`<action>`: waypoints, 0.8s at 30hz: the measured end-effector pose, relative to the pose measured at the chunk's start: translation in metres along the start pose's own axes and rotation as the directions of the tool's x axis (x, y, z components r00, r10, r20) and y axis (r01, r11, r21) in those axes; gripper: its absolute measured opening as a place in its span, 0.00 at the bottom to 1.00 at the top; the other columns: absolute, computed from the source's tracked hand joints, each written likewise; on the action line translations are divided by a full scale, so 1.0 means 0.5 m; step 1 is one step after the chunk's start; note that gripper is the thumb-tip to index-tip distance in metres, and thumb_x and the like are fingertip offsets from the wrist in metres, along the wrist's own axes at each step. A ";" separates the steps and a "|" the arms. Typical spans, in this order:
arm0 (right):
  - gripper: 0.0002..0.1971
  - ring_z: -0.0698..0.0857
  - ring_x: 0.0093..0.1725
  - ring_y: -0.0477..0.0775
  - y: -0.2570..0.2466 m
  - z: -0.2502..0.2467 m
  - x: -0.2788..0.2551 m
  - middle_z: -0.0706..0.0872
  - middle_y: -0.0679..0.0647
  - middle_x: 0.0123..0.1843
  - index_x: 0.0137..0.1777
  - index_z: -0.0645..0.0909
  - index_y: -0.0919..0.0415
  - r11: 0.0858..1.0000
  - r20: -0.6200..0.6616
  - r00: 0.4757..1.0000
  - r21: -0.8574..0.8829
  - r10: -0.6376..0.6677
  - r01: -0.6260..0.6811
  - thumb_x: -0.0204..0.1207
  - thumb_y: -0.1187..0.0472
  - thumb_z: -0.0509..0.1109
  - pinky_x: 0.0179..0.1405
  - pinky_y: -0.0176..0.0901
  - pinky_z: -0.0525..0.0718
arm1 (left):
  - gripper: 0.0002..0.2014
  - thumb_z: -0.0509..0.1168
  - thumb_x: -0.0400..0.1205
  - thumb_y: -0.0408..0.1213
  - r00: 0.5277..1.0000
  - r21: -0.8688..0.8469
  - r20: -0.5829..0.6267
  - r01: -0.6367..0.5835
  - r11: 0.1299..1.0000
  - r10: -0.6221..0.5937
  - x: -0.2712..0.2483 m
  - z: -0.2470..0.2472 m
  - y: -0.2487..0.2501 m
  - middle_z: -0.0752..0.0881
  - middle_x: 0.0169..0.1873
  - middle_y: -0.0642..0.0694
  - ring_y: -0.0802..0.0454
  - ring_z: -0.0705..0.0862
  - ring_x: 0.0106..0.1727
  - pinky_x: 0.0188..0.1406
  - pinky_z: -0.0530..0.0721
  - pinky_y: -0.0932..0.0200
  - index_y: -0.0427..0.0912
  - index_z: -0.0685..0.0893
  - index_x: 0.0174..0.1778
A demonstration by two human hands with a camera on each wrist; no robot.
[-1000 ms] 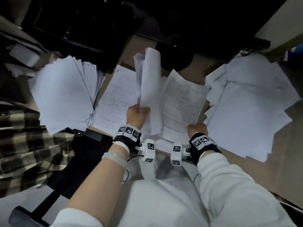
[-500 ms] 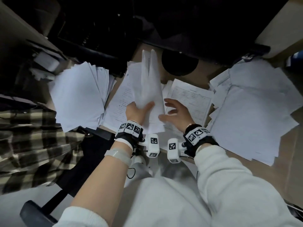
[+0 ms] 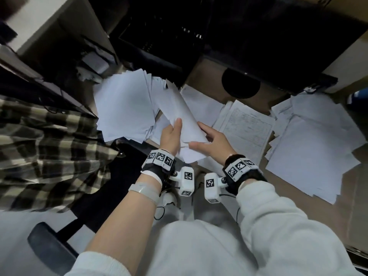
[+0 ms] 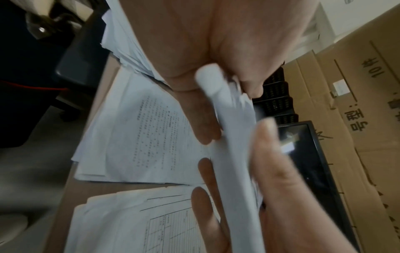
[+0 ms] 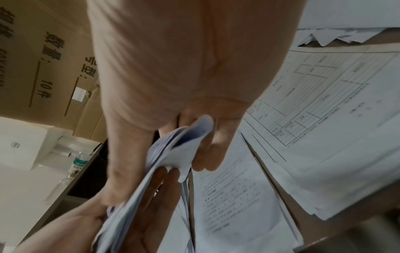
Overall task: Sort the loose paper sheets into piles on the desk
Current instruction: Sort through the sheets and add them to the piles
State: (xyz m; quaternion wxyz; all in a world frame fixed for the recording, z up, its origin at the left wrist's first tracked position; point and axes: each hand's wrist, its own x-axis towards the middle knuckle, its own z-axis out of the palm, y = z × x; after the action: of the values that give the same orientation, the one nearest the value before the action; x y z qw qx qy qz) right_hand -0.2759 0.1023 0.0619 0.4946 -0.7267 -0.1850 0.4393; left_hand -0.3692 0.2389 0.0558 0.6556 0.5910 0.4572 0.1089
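A curled bundle of white sheets (image 3: pixel 180 114) is held up over the desk, leaning toward the far left. My left hand (image 3: pixel 175 129) grips its lower end, thumb on top (image 4: pixel 216 95). My right hand (image 3: pixel 201 136) pinches the same bundle (image 5: pixel 164 162) from the right, thumb on one side and fingers on the other. On the desk lie a blank white pile (image 3: pixel 125 108) at left, a printed text sheet (image 3: pixel 201 104) in the middle, a pile topped by a ruled form (image 3: pixel 247 126), and a wide loose pile (image 3: pixel 310 148) at right.
A black round monitor base (image 3: pixel 241 82) stands behind the papers, with dark equipment above it. A plaid cloth (image 3: pixel 39 146) hangs at the left and a chair arm (image 3: pixel 47 246) sits low left. Cardboard boxes (image 4: pixel 357 102) rise behind the desk. A water bottle (image 5: pixel 79 162) stands far off.
The left hand has swung the bundle from upright toward the left pile. The right hand left the form pile and now pinches the bundle.
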 end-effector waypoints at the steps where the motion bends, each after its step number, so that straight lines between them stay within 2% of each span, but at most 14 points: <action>1: 0.43 0.85 0.59 0.32 0.001 0.007 -0.008 0.84 0.36 0.68 0.81 0.72 0.44 1.000 0.000 1.000 -0.011 -0.003 0.003 0.65 0.53 0.86 0.52 0.28 0.84 | 0.19 0.56 0.89 0.52 1.000 -0.013 0.012 0.002 1.000 -0.002 -0.006 -0.006 -0.003 0.89 0.53 0.43 0.49 0.88 0.54 0.57 0.84 0.52 0.41 0.84 0.56; 3: 0.43 0.85 0.59 0.32 0.004 0.017 -0.018 0.83 0.35 0.67 0.80 0.72 0.44 0.998 -0.008 1.000 -0.055 -0.012 0.012 0.65 0.56 0.86 0.52 0.28 0.84 | 0.17 0.57 0.89 0.51 1.000 -0.033 0.012 0.014 0.999 -0.013 -0.017 -0.012 -0.008 0.89 0.48 0.45 0.50 0.88 0.52 0.55 0.85 0.53 0.43 0.84 0.50; 5: 0.38 0.86 0.59 0.35 0.009 0.024 -0.021 0.84 0.37 0.67 0.79 0.75 0.45 0.999 -0.032 0.999 -0.049 -0.012 0.010 0.69 0.58 0.82 0.53 0.32 0.86 | 0.15 0.59 0.88 0.51 0.999 -0.076 0.018 0.044 0.996 -0.042 -0.024 -0.012 -0.012 0.90 0.46 0.45 0.44 0.89 0.52 0.58 0.87 0.45 0.46 0.83 0.44; 7: 0.26 0.87 0.59 0.37 0.016 0.025 -0.015 0.86 0.39 0.65 0.75 0.80 0.50 1.000 -0.086 0.996 0.006 0.001 -0.001 0.77 0.61 0.75 0.56 0.33 0.86 | 0.15 0.61 0.88 0.50 0.997 -0.120 0.016 0.072 0.990 -0.071 -0.032 -0.008 -0.014 0.91 0.46 0.42 0.39 0.90 0.54 0.59 0.87 0.39 0.46 0.85 0.43; 9: 0.13 0.87 0.51 0.42 0.015 0.016 -0.007 0.89 0.42 0.54 0.64 0.86 0.60 0.998 -0.192 0.980 0.046 0.052 -0.044 0.84 0.57 0.68 0.51 0.32 0.83 | 0.13 0.65 0.86 0.48 0.995 -0.141 0.020 0.095 0.985 -0.093 -0.033 -0.003 -0.019 0.92 0.50 0.39 0.40 0.90 0.55 0.60 0.87 0.37 0.43 0.87 0.47; 10: 0.15 0.87 0.47 0.47 0.017 0.009 0.000 0.89 0.47 0.48 0.56 0.87 0.66 0.995 -0.246 0.966 0.071 0.083 -0.067 0.85 0.53 0.67 0.48 0.38 0.83 | 0.11 0.68 0.84 0.46 0.995 -0.143 0.023 0.099 0.985 -0.097 -0.037 0.000 -0.013 0.92 0.51 0.39 0.41 0.90 0.55 0.60 0.87 0.38 0.41 0.87 0.50; 12: 0.16 0.88 0.45 0.54 0.020 -0.006 0.012 0.91 0.54 0.45 0.48 0.87 0.65 0.980 -0.295 0.942 0.166 0.159 -0.113 0.84 0.51 0.67 0.47 0.48 0.85 | 0.08 0.72 0.81 0.37 0.994 -0.133 0.017 0.108 0.985 -0.107 -0.040 0.009 -0.009 0.91 0.54 0.39 0.43 0.91 0.53 0.57 0.89 0.42 0.41 0.86 0.54; 15: 0.06 0.88 0.41 0.54 0.030 -0.034 0.030 0.92 0.52 0.42 0.45 0.87 0.59 0.942 -0.268 0.938 0.308 0.218 -0.131 0.81 0.59 0.71 0.45 0.52 0.87 | 0.11 0.76 0.77 0.32 0.992 -0.143 -0.034 0.112 0.983 -0.118 -0.038 0.029 -0.008 0.92 0.51 0.42 0.45 0.92 0.52 0.52 0.90 0.47 0.39 0.88 0.55; 17: 0.05 0.89 0.45 0.57 0.037 -0.062 0.043 0.92 0.56 0.46 0.46 0.87 0.59 0.930 -0.272 0.929 0.335 0.251 -0.154 0.78 0.67 0.71 0.50 0.57 0.89 | 0.13 0.75 0.76 0.33 0.980 -0.104 -0.120 0.145 0.984 -0.157 -0.034 0.049 -0.006 0.93 0.48 0.43 0.45 0.92 0.50 0.53 0.90 0.46 0.37 0.89 0.56; 19: 0.09 0.89 0.51 0.60 0.050 -0.096 0.062 0.90 0.60 0.52 0.50 0.85 0.61 0.913 -0.298 0.905 0.362 0.305 -0.188 0.76 0.73 0.67 0.52 0.55 0.90 | 0.14 0.73 0.76 0.33 0.959 -0.037 -0.221 0.172 0.984 -0.176 -0.023 0.063 -0.007 0.92 0.48 0.41 0.45 0.92 0.48 0.54 0.90 0.46 0.35 0.89 0.57; 20: 0.10 0.90 0.52 0.60 0.054 -0.112 0.070 0.90 0.61 0.53 0.53 0.84 0.62 0.908 -0.311 0.892 0.363 0.329 -0.208 0.76 0.73 0.67 0.49 0.51 0.91 | 0.14 0.73 0.77 0.33 0.952 -0.019 -0.249 0.177 0.984 -0.176 -0.019 0.067 -0.008 0.92 0.49 0.39 0.45 0.91 0.49 0.55 0.90 0.46 0.33 0.88 0.58; 22: 0.10 0.91 0.48 0.58 0.065 -0.138 0.086 0.91 0.60 0.49 0.53 0.85 0.63 0.915 -0.331 0.880 0.329 0.341 -0.231 0.75 0.71 0.69 0.44 0.45 0.91 | 0.15 0.74 0.78 0.34 0.943 -0.002 -0.277 0.189 0.982 -0.183 -0.012 0.068 -0.012 0.91 0.52 0.37 0.43 0.91 0.51 0.57 0.89 0.46 0.32 0.88 0.59; 24: 0.08 0.91 0.45 0.56 0.074 -0.151 0.103 0.92 0.58 0.46 0.49 0.88 0.61 0.933 -0.316 0.887 0.238 0.338 -0.271 0.73 0.67 0.71 0.45 0.47 0.91 | 0.15 0.75 0.78 0.33 0.940 -0.013 -0.272 0.211 0.977 -0.207 -0.009 0.062 -0.012 0.91 0.53 0.38 0.43 0.90 0.51 0.56 0.89 0.46 0.32 0.87 0.59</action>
State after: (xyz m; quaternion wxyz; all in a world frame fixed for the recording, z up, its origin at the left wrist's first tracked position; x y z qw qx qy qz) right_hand -0.1920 0.0801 0.0154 0.5104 -0.7636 0.0654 0.3900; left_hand -0.3513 0.2132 0.0489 0.5897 0.5239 0.6037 0.1150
